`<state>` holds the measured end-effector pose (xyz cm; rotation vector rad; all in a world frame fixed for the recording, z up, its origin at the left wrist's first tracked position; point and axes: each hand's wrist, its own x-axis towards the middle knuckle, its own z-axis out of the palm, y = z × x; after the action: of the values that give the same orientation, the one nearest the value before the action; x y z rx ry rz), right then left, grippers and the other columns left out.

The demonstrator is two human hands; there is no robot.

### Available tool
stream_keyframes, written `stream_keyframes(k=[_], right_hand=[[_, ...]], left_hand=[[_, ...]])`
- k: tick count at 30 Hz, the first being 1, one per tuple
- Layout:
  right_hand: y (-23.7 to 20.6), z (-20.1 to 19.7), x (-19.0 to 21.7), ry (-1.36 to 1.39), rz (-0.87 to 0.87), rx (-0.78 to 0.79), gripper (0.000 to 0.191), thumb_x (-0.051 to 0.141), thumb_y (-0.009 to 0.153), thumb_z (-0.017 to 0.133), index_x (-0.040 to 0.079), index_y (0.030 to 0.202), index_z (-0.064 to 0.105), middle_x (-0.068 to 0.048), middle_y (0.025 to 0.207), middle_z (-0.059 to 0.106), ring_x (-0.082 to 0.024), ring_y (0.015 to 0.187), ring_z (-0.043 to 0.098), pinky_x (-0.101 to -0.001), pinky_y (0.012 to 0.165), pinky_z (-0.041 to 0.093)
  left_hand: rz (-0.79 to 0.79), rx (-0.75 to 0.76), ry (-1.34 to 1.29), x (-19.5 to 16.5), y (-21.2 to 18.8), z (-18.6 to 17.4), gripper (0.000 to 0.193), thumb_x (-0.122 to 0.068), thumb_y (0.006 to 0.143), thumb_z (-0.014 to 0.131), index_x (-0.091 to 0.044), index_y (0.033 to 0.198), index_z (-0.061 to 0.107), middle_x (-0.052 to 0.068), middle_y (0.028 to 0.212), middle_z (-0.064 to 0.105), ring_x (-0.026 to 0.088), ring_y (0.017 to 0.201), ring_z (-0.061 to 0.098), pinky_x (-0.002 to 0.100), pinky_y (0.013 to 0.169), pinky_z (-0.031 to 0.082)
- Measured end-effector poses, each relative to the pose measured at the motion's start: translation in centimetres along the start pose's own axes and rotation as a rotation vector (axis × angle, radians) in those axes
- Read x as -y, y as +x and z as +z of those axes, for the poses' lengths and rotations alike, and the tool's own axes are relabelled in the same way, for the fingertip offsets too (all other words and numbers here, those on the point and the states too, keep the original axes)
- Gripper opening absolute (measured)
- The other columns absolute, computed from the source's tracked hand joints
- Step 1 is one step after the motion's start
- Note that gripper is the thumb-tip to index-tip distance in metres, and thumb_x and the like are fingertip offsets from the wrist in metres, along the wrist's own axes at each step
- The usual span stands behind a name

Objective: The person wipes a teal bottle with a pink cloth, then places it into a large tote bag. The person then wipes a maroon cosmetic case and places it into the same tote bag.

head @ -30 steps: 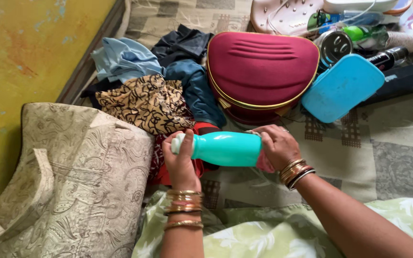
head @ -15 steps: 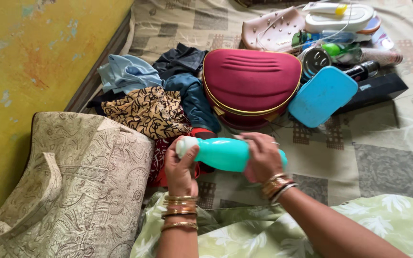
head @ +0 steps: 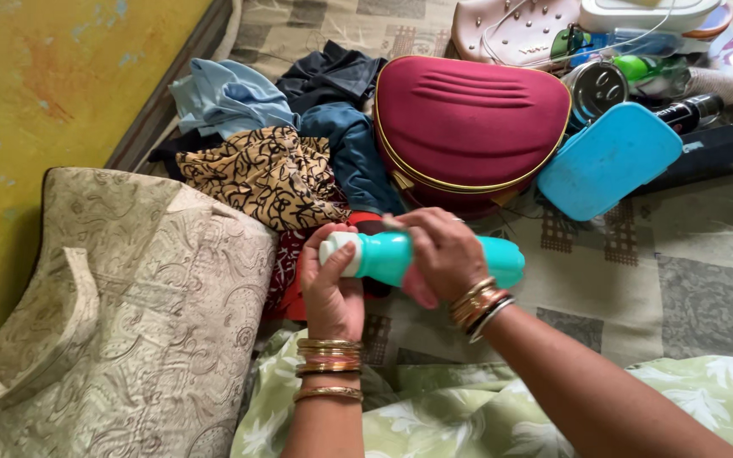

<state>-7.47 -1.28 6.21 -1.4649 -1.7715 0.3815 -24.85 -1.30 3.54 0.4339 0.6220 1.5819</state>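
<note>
Both hands are on a teal bottle (head: 400,254), held level just above the patterned bedspread (head: 706,280), front centre. Left hand (head: 332,284) is wrapped round the white cap end (head: 338,248), thumb up against it. Right hand (head: 443,254) is clamped over the bottle's middle from above, fingers curled round the body; the teal base sticks out to the right. Gold bangles on both wrists.

Around it:
- Maroon domed zip case (head: 468,127) with gold edging, just behind the bottle.
- Flat light-blue lid or box (head: 608,159), rounded corners, leaning on the case's right side.
- Long black box (head: 714,153) behind the blue one, partly covered.
- Round metal tin (head: 594,89), small green-capped bottle (head: 646,69) and dark spray can (head: 689,110), top right; labels too small to tell.
- Clothes pile left of the case: brown-and-black print (head: 265,174), light-blue cloth (head: 226,97), dark blue (head: 354,157), something red (head: 286,271) under the left hand.
- Beige paisley fabric bag (head: 120,314) with loop handle, far left, against the yellow wall (head: 44,102).
</note>
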Motion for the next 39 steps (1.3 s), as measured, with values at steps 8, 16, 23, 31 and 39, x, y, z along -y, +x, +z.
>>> stream_keyframes(k=[8, 16, 23, 31, 39], right_hand=[[-4.0, -3.0, -11.4, -0.151, 0.228, -0.019, 0.034, 0.026, 0.097, 0.046, 0.009, 0.110, 0.073, -0.013, 0.110, 0.071, -0.034, 0.100, 0.066, -0.0445, 0.091, 0.051], [-6.3, -3.3, -12.0, -0.010, 0.641, -0.159, 0.040, 0.034, 0.098, 0.044, 0.010, 0.117, 0.070, -0.017, 0.100, 0.070, -0.036, 0.093, 0.068, -0.0457, 0.084, 0.052], [-0.6, -1.7, -0.5, 0.434, 0.496, -0.185, 0.039, 0.030, 0.099, 0.046, 0.004, 0.106, 0.074, -0.013, 0.101, 0.081, -0.037, 0.078, 0.069, -0.0491, 0.072, 0.054], [0.5, 0.3, 6.7, 0.005, -0.250, -0.008, 0.036, 0.024, 0.100, 0.048, 0.010, 0.122, 0.072, -0.012, 0.113, 0.071, -0.032, 0.106, 0.067, -0.0416, 0.091, 0.052], [-4.1, -2.3, -7.9, -0.010, 0.289, 0.013, 0.037, 0.025, 0.097, 0.045, 0.010, 0.117, 0.071, -0.012, 0.114, 0.070, -0.030, 0.099, 0.068, -0.0407, 0.086, 0.053]], left_hand=[[0.079, -0.214, 0.227, 1.2, 1.3, -0.9, 0.047, -0.017, 0.078, 0.086, -0.008, 0.117, 0.062, 0.005, 0.107, 0.066, 0.018, 0.101, 0.062, 0.037, 0.096, 0.048], [0.102, -0.287, 0.286, 1.5, 1.2, -2.1, 0.053, -0.018, 0.075, 0.091, -0.007, 0.115, 0.059, 0.007, 0.108, 0.068, 0.019, 0.102, 0.064, 0.038, 0.097, 0.052], [0.058, 0.191, 0.034, 0.0, -0.6, 0.9, 0.056, -0.003, 0.079, 0.082, -0.007, 0.130, 0.058, 0.011, 0.135, 0.062, 0.021, 0.121, 0.061, 0.039, 0.108, 0.050], [0.026, 0.182, -0.144, -1.1, -1.6, 0.5, 0.051, 0.007, 0.081, 0.069, -0.003, 0.130, 0.058, 0.014, 0.129, 0.062, 0.028, 0.115, 0.059, 0.044, 0.105, 0.048], [0.146, -0.170, 0.131, 0.7, 0.9, 0.3, 0.055, 0.002, 0.073, 0.079, -0.012, 0.121, 0.055, 0.008, 0.107, 0.067, 0.022, 0.103, 0.064, 0.040, 0.102, 0.050]])
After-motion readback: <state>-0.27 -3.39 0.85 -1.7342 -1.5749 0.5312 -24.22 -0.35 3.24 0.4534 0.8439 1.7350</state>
